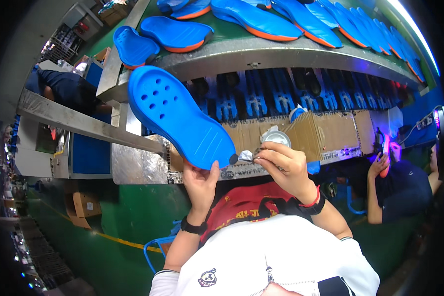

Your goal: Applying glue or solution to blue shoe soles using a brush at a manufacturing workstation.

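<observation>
A large blue shoe sole (182,113) with several round holes at its far end is held up at a tilt. My left hand (200,182) grips its near end, thumb on the edge. A small dark piece (234,159) sits at that end's right tip. Just right of it is a small white scrap (245,155). My right hand (286,167) is closed in a pinch beside the scrap; what its fingertips hold is too small to make out. Behind these fingers stands a round white tub (276,138), partly hidden.
Rows of blue soles with orange edges (256,22) lie on the green surface above a metal edge (281,54). Below it is a cardboard-covered shelf (340,130) with dark and blue shoe parts (281,96) behind. Co-workers (404,182) are at the right and far left.
</observation>
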The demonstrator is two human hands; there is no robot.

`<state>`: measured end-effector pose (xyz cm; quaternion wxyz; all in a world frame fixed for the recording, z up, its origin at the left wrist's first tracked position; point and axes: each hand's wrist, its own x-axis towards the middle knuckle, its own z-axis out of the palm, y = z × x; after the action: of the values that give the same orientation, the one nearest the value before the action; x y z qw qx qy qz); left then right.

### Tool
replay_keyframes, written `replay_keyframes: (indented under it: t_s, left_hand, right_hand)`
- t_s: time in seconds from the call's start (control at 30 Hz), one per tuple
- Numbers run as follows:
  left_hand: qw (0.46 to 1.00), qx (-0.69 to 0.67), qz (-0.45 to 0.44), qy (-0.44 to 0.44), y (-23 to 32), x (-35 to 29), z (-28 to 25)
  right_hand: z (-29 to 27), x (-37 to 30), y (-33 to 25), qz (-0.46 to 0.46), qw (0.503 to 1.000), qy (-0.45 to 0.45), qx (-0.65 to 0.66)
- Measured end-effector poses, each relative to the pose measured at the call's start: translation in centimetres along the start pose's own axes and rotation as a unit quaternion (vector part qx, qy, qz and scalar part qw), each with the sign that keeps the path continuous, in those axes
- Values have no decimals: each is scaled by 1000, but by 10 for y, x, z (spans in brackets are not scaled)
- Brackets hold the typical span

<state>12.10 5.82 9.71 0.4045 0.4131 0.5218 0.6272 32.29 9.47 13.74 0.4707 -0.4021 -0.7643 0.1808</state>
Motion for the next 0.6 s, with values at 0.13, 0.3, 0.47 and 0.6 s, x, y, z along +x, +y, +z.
replay_keyframes:
  t_s: [0.13, 0.3, 0.47, 0.6]
  left_hand:
    - [999, 21, 44, -4, 5, -1, 6]
    - [997, 46, 60, -6, 6, -3, 11]
    - [997, 61, 56, -3, 10, -6, 12]
    - [996, 65, 57, -5, 8, -7, 12]
  right_hand:
    - [5, -1, -2, -26, 999, -16, -27]
    - [9, -5, -3, -46, 996, -44, -70]
    - [8, -3, -4, -34, 996, -54, -59]
    - [8, -3, -3, -43, 996, -62, -50]
